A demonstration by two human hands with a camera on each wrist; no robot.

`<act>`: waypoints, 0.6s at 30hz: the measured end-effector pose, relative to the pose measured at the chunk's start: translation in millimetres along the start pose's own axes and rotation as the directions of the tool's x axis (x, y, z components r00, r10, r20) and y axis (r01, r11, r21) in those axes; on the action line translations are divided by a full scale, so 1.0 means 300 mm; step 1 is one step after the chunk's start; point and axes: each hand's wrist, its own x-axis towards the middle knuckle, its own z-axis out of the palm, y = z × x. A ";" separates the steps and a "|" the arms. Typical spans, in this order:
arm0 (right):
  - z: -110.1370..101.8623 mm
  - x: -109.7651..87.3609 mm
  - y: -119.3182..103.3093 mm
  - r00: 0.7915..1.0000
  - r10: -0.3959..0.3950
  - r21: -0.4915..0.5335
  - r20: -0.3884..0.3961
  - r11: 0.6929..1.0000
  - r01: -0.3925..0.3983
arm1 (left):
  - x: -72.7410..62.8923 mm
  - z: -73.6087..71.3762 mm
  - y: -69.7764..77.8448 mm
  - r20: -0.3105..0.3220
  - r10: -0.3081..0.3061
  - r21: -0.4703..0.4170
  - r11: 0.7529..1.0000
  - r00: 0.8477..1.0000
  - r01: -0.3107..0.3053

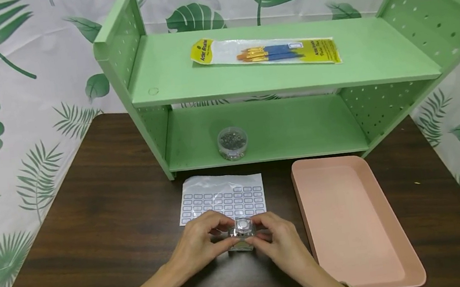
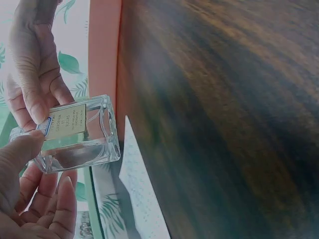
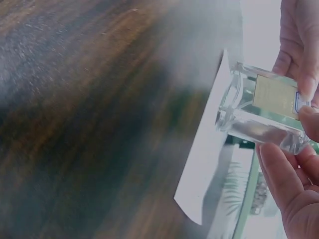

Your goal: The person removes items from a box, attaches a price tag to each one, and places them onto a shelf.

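A clear glass perfume bottle [image 1: 243, 228] is held upright between both hands above the dark table. My left hand [image 1: 204, 237] grips its left side, with the thumb in front and fingers behind. From the other side my right hand [image 1: 282, 237] pinches the bottle the same way. A cream printed label [image 2: 70, 122] covers part of the bottle's front. At the label's upper end lies a small blue-bordered sticker [image 3: 298, 102], with both thumbtips right at it. Behind the hands lies a white sheet of blue-bordered stickers [image 1: 222, 197], some places on it bare.
A pink tray [image 1: 353, 219] lies to the right. At the back stands a green two-tier shelf [image 1: 279, 123], with a round clear tub [image 1: 232, 143] of small dark bits on its lower board. A packet of artist brushes [image 1: 266, 53] rests on the upper board.
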 end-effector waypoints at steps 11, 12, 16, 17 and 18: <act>-0.050 0.005 -0.029 0.999 -0.035 -0.005 0.001 0.999 0.035 | 0.030 -0.014 0.034 -0.015 0.020 -0.050 0.999 1.000 -0.021; -0.053 0.005 -0.031 0.999 -0.037 -0.005 -0.004 0.999 0.037 | 0.032 -0.017 0.036 -0.022 0.021 -0.071 0.997 1.000 -0.022; -0.064 0.005 -0.031 0.999 -0.035 0.008 -0.026 0.999 0.035 | 0.048 -0.042 0.034 -0.087 0.023 -0.134 0.990 0.996 -0.034; -0.066 0.005 -0.030 0.999 -0.030 0.012 -0.030 0.999 0.030 | 0.054 -0.054 0.033 -0.118 0.028 -0.136 0.990 0.993 -0.044; -0.069 0.005 -0.029 0.999 -0.023 0.013 -0.033 1.000 0.024 | 0.062 -0.068 0.032 -0.153 0.029 -0.130 0.990 0.988 -0.050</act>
